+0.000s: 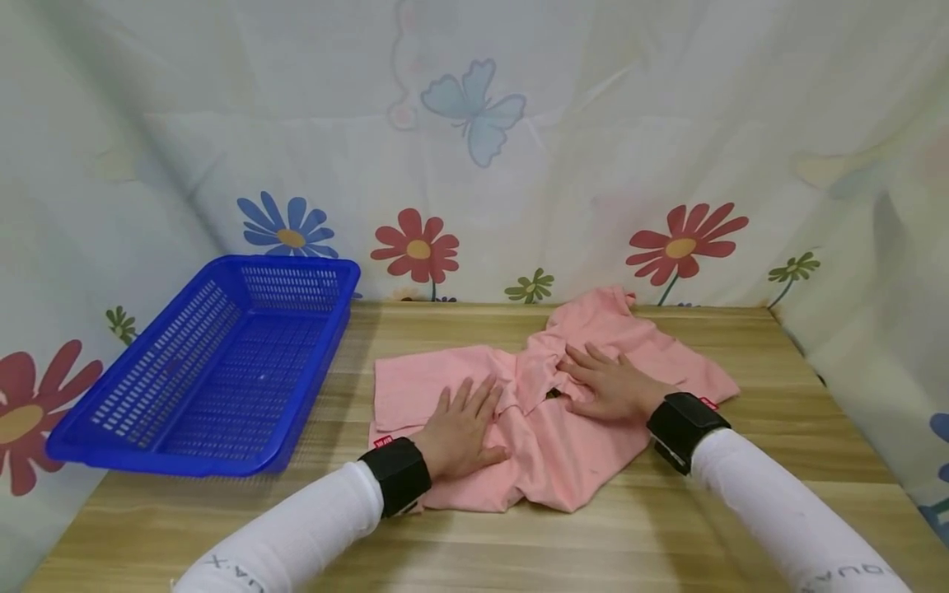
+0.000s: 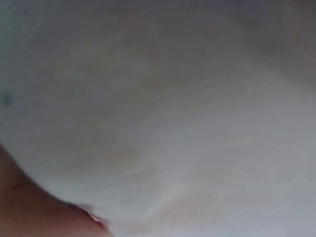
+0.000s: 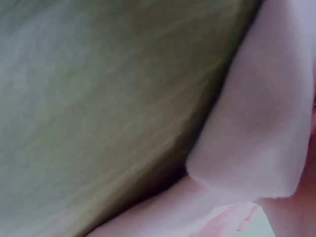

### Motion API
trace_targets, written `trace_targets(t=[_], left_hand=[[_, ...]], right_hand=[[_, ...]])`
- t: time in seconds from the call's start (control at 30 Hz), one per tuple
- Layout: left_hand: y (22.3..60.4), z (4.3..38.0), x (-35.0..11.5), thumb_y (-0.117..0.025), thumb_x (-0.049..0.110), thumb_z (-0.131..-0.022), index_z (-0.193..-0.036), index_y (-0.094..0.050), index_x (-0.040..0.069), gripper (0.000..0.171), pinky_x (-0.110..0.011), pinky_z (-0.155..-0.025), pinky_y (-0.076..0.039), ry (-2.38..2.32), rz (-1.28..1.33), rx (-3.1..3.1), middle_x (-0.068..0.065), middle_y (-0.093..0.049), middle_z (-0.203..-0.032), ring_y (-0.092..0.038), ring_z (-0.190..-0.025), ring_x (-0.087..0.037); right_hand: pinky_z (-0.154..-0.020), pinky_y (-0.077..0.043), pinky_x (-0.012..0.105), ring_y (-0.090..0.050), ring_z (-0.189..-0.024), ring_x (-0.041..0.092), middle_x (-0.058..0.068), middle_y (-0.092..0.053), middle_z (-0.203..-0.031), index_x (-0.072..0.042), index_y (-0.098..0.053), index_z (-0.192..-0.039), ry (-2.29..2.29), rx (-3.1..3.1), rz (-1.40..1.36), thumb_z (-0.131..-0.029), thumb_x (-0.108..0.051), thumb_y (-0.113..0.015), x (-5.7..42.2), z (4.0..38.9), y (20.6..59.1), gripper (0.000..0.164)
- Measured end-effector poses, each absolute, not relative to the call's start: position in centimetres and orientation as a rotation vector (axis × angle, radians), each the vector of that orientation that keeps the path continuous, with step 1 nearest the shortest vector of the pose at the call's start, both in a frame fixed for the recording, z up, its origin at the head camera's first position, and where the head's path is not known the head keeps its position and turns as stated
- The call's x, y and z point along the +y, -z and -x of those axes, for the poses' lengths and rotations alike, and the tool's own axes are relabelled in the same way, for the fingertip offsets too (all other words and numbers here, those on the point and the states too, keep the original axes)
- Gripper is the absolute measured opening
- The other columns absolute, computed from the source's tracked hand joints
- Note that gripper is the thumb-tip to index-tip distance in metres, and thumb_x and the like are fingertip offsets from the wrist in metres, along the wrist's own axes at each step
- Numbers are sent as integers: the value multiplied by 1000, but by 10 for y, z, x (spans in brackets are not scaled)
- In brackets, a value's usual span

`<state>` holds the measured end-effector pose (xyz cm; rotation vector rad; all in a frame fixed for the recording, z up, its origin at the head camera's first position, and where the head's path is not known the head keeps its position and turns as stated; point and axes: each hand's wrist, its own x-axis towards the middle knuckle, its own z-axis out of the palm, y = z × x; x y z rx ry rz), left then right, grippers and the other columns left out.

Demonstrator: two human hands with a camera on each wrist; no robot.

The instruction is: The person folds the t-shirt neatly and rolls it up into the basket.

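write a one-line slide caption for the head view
Left hand and right hand rest spread on a rumpled pink cloth on a wooden table, with a blue basket to the left.

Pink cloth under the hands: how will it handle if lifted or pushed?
Probably floppy: the pink cloth lies in soft folds, so lifted edges would likely droop. Pushing would likely bunch it, as it's rumpled between the left hand and the right hand. Probably light, since its flat parts look thin.

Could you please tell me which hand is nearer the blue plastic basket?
The left hand; the right hand rests farther right on the crumpled pink cloth, away from the blue plastic basket.
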<state>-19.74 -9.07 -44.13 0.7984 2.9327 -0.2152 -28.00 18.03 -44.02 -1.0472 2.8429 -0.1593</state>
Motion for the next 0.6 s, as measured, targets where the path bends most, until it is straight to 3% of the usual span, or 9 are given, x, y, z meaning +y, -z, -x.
trace_targets(t=[0.33,0.6], left_hand=[[430,207,-97,-41,67,-75,-140,-9,12,91,-49,-100,-21,218,-971,2869,-3,-7,-146,-15,-131,-27],[415,206,-111,-56,62,-68,-140,-14,12,97,-47,-97,-26,145,-1327,2884,-4,-18,-144,-22,-129,-26]], right_hand=[[-89,-21,64,-22,-127,35,7,-25,-142,-20,-31,-136,138,2923,919,-82,-52,-46,176,264,434,64],[-82,-23,69,-20,-126,40,10,-22,-142,-23,-24,-138,146,2939,664,-84,-50,-44,172,238,408,64]])
